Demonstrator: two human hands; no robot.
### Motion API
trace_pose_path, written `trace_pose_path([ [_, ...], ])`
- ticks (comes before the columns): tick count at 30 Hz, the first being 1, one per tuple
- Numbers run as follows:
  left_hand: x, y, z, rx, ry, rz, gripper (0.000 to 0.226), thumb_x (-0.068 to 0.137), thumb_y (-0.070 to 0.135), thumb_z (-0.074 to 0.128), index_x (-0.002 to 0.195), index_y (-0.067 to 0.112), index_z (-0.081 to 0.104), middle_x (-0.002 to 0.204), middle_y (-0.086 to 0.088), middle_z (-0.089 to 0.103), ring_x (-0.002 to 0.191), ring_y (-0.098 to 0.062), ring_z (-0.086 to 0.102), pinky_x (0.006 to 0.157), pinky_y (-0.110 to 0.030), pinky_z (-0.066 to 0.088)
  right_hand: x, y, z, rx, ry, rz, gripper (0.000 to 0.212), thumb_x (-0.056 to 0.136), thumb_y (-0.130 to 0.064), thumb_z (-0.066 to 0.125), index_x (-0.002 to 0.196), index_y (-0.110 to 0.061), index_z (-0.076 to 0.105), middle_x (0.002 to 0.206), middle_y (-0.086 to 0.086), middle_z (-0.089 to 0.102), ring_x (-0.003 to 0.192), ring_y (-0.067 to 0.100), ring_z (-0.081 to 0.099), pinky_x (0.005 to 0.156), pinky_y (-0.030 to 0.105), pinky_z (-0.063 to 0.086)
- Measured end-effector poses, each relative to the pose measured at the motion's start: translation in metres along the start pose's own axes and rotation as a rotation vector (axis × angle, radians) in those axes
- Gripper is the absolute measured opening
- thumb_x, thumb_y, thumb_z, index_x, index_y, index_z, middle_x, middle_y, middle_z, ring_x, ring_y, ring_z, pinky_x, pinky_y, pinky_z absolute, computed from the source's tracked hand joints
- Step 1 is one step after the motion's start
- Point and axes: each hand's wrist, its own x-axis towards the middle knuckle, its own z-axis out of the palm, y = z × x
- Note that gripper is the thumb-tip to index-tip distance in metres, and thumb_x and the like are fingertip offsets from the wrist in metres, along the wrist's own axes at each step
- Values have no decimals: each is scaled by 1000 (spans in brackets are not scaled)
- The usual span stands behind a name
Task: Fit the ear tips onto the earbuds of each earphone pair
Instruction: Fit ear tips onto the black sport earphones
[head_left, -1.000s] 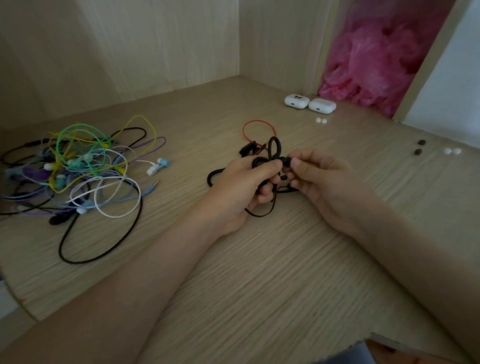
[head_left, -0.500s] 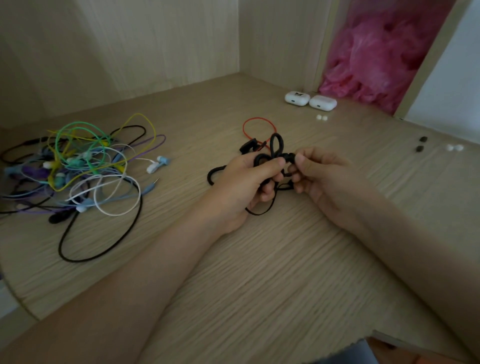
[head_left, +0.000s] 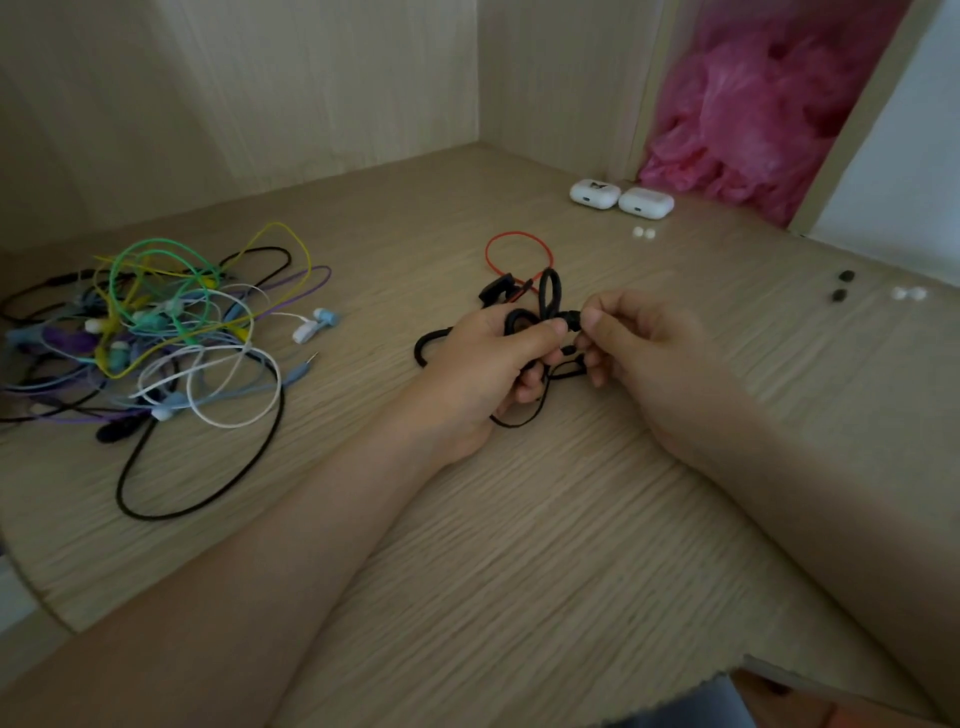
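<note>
a: where can the desk be crossed?
b: bare wood is seen between the two forearms, and in the strip between the left hand and the heap of coloured earphones.
a: what is the way blocked by?
b: the middle is filled by the left hand, the right hand and the black earphones gripped in both. a red cord loop is laid just behind. the left is taken by the heap, its black cord loop spread toward the near edge. two white cases and white tips are set near a pink bag; dark tips are scattered at right.
</note>
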Motion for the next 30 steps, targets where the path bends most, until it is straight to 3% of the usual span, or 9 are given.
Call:
trace_pose_path([
  [11,-1,5,-2,-99,-39,-86,14,95,13,50,83,7,55,66,-5,52,43,-6,39,38,-16,28,-1,-1,1,-35,-4,-3,16,95,-11,49,84,-13,59,67,-3,56,57,6,49,53,20,43],
  [19,2,2,-1,-133,-26,-81,15,93,13,55,80,6,57,63,-2,54,40,-4,38,35,-15,29,-2,-7,-1,164,-71,85,18,95,-9,46,82,-11,57,66,-1,52,57,7,45,49,20,39],
  [22,1,3,0,-153,-36,-87,13,93,13,53,88,3,60,62,-2,53,41,-4,38,36,-15,30,0,-8,-2,236,-73,113,18,96,-9,45,82,-10,56,65,-1,51,57,7,45,48,19,38],
  [27,-1,6,0,-248,-41,-135,17,93,5,43,90,3,59,65,-5,50,44,-6,38,40,-16,29,2,-6,-3,262,-62,129,18,96,-8,45,82,-10,56,66,-1,51,56,7,45,47,19,38],
  [30,1,6,1,-189,-10,-109,16,95,6,46,90,3,60,62,-4,52,43,-6,39,39,-16,29,1,-7,-1,220,-49,116,18,95,-9,46,81,-11,57,64,-2,51,55,7,45,48,19,38],
])
